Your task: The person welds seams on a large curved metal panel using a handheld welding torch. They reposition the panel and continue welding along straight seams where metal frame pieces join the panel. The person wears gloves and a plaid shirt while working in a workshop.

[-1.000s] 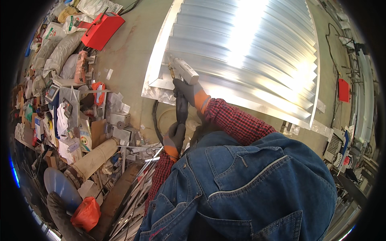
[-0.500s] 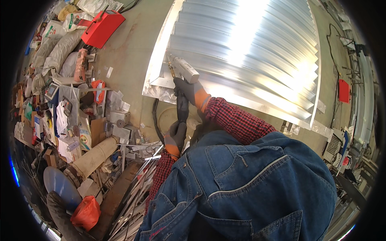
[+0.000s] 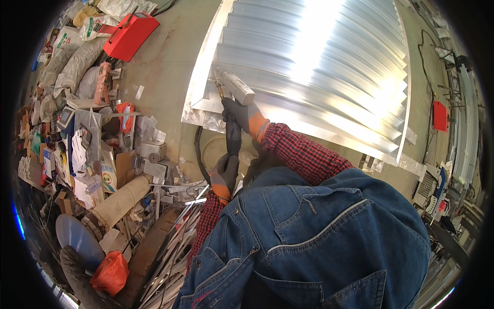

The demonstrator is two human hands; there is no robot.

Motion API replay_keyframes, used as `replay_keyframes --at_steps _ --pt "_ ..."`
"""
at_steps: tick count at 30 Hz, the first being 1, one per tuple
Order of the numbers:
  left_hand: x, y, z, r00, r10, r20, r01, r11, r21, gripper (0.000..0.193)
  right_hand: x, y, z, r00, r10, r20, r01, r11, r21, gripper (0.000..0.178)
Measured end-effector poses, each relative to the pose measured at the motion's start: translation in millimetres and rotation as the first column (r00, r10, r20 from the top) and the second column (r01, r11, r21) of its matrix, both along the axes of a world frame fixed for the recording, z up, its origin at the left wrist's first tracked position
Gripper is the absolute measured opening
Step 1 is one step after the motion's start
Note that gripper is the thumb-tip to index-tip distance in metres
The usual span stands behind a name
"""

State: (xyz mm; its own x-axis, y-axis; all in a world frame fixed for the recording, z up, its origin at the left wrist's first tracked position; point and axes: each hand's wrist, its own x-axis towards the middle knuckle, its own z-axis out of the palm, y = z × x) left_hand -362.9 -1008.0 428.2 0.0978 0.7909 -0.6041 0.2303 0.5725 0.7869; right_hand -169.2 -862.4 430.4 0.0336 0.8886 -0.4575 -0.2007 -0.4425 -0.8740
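Observation:
A handheld welding gun (image 3: 238,88) has a white block-shaped body, a brass-coloured nozzle and a black grip. Its nozzle points at the left end of a silvery louvred metal panel (image 3: 267,56), near the corner of the frame (image 3: 204,104); whether the tip touches cannot be seen. My right hand (image 3: 249,118), in a grey and orange glove, is closed around the gun just behind the white body. Lower down, my left hand (image 3: 225,177), gloved alike, wraps the rear of the black grip. A black hose (image 3: 198,154) curves beside the grip.
At the far left stands a red machine box (image 3: 131,37). Left of me are a cluttered bench, a cardboard tube (image 3: 121,202), a red plastic bag (image 3: 110,273) and long metal strips (image 3: 167,257). To the right lie a red plate (image 3: 440,116), cables and long metal profiles.

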Motion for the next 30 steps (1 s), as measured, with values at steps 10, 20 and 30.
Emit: replay_keyframes --at_steps 10,20,30 --pt "5 5 14 0.999 -0.034 -0.026 0.034 0.999 0.001 0.039 0 1 -15 0.992 -0.050 -0.120 0.047 0.999 -0.027 0.041" --pt "9 4 20 0.999 -0.011 -0.031 0.010 1.000 -0.005 0.039 1 4 -26 0.986 -0.048 -0.158 0.045 0.999 -0.023 0.045" --pt "9 4 27 0.999 -0.044 -0.011 0.044 0.999 -0.031 0.038 3 3 -7 0.993 -0.023 -0.116 0.022 1.000 -0.014 0.025"
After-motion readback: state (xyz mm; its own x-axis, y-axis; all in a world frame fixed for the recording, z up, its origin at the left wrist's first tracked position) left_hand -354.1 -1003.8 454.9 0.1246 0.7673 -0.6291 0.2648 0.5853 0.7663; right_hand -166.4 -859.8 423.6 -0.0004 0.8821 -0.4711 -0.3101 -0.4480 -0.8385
